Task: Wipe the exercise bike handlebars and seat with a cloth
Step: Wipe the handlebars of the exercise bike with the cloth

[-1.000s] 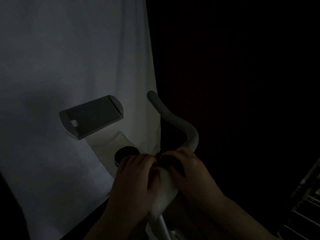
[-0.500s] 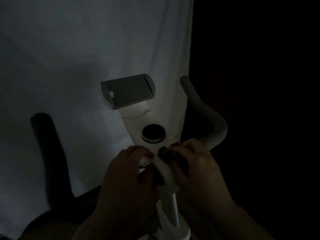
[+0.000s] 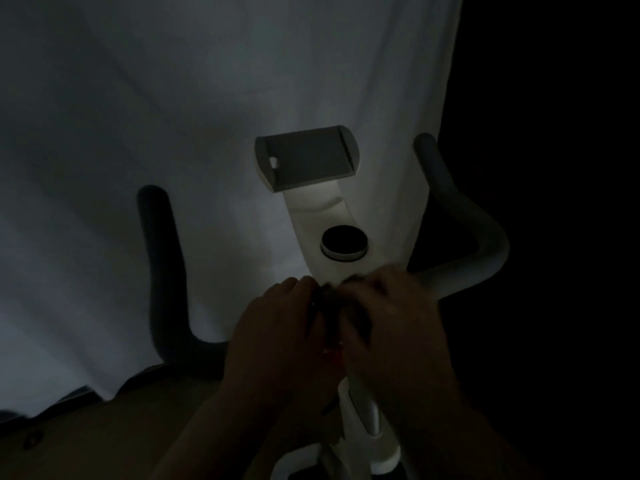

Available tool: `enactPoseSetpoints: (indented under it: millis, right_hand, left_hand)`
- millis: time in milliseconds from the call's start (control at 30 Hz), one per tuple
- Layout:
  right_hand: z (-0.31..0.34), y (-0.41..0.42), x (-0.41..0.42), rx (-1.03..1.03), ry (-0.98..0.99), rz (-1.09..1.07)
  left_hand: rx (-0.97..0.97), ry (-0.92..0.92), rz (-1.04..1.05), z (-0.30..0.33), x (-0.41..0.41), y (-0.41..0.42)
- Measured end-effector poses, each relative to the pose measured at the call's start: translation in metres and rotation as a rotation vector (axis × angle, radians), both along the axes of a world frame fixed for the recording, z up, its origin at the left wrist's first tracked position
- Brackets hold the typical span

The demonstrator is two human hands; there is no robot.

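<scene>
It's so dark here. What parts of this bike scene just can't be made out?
All in the head view:
- Cloth: a dark blurred bunch between the hands; colour and shape unclear.
- Left hand and right hand: motion blur and darkness hide the fingers.
- Handlebar centre: covered by both hands.
- Seat: outside the frame.
- Right of the curtain: black, nothing readable.
</scene>
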State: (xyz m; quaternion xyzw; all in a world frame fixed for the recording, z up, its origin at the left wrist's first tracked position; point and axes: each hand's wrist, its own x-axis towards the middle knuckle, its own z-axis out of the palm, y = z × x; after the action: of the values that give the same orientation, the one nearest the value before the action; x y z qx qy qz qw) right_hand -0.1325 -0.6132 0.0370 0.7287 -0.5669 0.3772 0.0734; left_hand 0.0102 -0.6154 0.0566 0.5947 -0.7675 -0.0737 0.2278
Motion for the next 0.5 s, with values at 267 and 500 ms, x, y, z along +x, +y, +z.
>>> enactPoseSetpoints:
  millis: [267, 500]
  right_hand:
    - [0.006, -0.001, -0.01, 0.032, -0.019, -0.045]
    - [-0.019, 0.018, 0.017, -0.042, -0.755, -0.352]
  left_hand:
    - [0.112, -0.132, -0.101, 0.007, 0.02, 0.019]
    - [0.199, -0.244, -0.123, 0.008, 0.056, 0.02]
